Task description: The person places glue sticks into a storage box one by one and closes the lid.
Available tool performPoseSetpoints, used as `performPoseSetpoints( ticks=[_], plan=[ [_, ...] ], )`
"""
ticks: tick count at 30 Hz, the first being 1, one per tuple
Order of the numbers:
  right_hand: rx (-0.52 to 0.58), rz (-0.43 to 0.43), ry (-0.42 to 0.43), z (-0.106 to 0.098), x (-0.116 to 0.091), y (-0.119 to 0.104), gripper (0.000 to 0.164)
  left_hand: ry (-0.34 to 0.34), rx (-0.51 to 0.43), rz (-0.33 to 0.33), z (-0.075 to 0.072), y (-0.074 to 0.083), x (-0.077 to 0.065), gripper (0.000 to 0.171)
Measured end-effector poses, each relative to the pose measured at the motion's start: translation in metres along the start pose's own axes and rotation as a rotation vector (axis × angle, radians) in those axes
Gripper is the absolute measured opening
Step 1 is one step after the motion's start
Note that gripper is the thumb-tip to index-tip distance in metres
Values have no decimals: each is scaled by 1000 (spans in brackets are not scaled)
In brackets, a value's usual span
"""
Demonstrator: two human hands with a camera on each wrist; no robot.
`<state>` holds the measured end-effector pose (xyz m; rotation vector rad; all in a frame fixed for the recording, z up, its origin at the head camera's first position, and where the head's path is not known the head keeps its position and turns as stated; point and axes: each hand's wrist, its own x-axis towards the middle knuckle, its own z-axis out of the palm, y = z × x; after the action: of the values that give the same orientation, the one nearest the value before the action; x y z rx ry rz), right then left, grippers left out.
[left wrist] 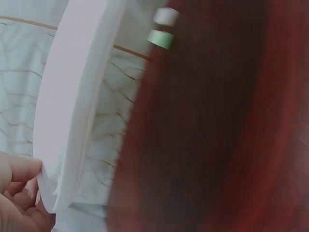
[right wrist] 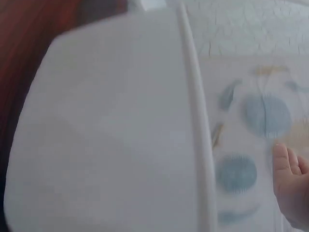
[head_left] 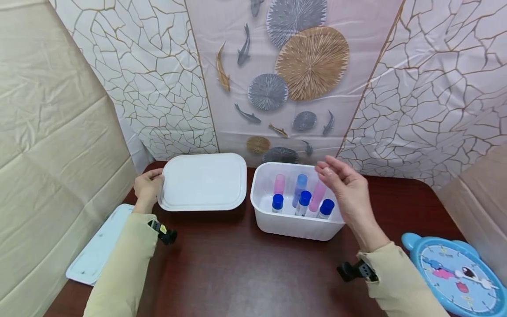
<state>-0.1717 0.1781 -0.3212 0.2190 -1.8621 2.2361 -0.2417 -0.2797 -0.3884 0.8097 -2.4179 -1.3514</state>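
My left hand pinches the left rim of a white rounded rectangular lid, which is held over the back left of the table. The left wrist view shows the thumb and fingers of that hand on a corner of the lid. To its right stands a white plastic bin holding several upright small bottles, among them a blue-capped bottle and a pink one. My right hand hovers at the bin's right end, its fingers extended and holding nothing.
A pale flat panel lies at the table's left edge. At the right is a blue cartoon clock-like board. Patterned cloth hangs behind the dark red table. Small white and green items show blurred in the left wrist view.
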Motion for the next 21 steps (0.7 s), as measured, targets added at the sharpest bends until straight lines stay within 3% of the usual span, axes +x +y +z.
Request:
performPoseSetpoints(
  ticks=[7, 11, 16, 21],
  plan=[
    [13, 124, -167, 44, 9, 9, 47, 2, -277, 91, -10, 32, -4, 30],
    [29, 182, -214, 67, 13, 13, 45, -25, -346, 125, -15, 48, -12, 32],
    [34, 219, -206, 85, 14, 16, 45, -61, -410, 191, -19, 64, -25, 34],
    [50, 202, -162, 93, 13, 18, 44, -93, -453, 221, -23, 74, -36, 32]
  ],
)
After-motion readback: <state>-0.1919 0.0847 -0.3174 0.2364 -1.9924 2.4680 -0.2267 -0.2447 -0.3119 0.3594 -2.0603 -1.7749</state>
